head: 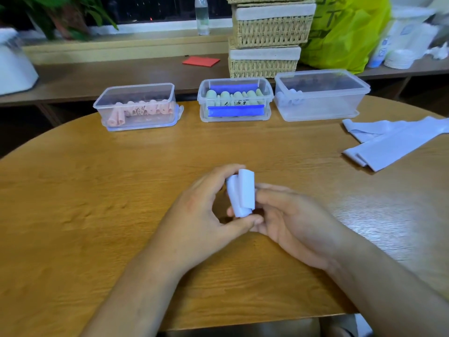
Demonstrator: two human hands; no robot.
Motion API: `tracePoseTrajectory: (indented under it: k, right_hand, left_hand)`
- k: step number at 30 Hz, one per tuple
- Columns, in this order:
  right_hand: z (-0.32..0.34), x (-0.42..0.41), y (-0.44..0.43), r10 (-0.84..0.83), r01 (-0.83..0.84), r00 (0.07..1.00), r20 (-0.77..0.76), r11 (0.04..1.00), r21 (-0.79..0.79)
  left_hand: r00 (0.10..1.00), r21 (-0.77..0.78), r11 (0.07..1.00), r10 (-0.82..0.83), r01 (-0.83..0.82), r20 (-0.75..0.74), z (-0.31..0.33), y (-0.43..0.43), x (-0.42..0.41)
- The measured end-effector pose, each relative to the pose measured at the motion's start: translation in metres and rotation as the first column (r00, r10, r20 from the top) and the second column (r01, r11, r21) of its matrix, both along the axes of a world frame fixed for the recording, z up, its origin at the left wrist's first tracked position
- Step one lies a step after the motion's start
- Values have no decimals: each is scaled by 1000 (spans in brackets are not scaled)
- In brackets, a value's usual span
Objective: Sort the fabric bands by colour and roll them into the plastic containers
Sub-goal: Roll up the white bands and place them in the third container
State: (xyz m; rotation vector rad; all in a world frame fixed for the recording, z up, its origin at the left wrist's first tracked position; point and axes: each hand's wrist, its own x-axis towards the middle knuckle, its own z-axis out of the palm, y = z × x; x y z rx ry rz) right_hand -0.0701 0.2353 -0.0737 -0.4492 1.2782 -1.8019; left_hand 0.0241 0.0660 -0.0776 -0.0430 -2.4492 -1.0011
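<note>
A pale blue rolled band point(241, 194) stands upright over the middle of the wooden table point(97, 190), its loose end sticking up. My left hand point(201, 215) grips it from the left with fingers and thumb. My right hand point(291, 220) pinches it from the right. Flat pale blue bands point(393, 139) lie at the table's right edge. Three clear plastic containers stand at the far side: the left container point(138, 107) holds pink rolls, the middle container point(234, 100) holds green rolls, and the right container point(320, 94) holds a few pale blue rolls at its left end.
Stacked wicker baskets point(269, 37) and a yellow-green plastic bag point(345, 32) stand on the bench behind the containers. A red sheet point(201, 61), a water bottle point(202, 15) and a white tub point(14, 64) are also back there. A stack of paper cups point(398, 59) sits at the far right.
</note>
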Motion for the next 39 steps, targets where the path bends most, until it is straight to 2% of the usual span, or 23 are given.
tracePoseTrajectory:
  k: [11, 16, 22, 26, 39]
  right_hand:
    - [3, 1, 3, -4, 11, 998, -66, 994, 105]
    - [0, -2, 6, -59, 62, 997, -50, 996, 58]
    - [-4, 7, 3, -100, 145, 943, -316, 982, 121]
    - [-1, 8, 3, -104, 134, 966, -235, 985, 113]
    - [-4, 4, 6, -68, 101, 969, -237, 986, 129]
  left_hand:
    - [999, -67, 997, 46, -46, -1, 2, -2, 6]
    - [999, -92, 995, 43, -42, 9, -1, -4, 4]
    - [999, -121, 993, 0, 5, 39, -4, -4, 0]
    - [999, -73, 997, 14, -10, 50, -2, -4, 3]
    - [996, 72, 997, -36, 30, 84, 2, 1, 5]
